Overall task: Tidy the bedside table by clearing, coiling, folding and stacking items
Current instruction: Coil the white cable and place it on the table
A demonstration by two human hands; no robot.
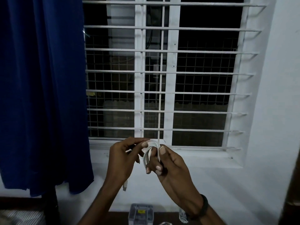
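1. The step in hand looks like the coiling: a white cable (pixel 151 153) is held up in the air in front of the window sill (pixel 203 157), well above the counter (pixel 168 215) at the near edge of the view.
2. The right hand (pixel 172 166) is curled closed around the right side of the coil, thumb pressed on top and fingertips (pixel 158 168) wrapped under it, so the loops are pinched together.
3. The left hand (pixel 125 157) is partly closed, thumb and forefinger meeting on the top of the loops at the coil's upper left; the other fingers are loosely bent.
4. The coil stands roughly upright, its long axis running top to bottom, its open face turned partly toward the left.
5. A loose tail with a plug end (pixel 125 186) hangs down behind the left wrist, pointing toward the counter.
6. By this judgement the coil is nearly formed but not finished: the next move calls for feeding the hanging tail round or through the loops while the right hand's pinch keeps them from springing apart.
7. A small clear box (pixel 140 214) sits on the counter below the hands, beside a crumpled wrapper (pixel 182 216) to its right.
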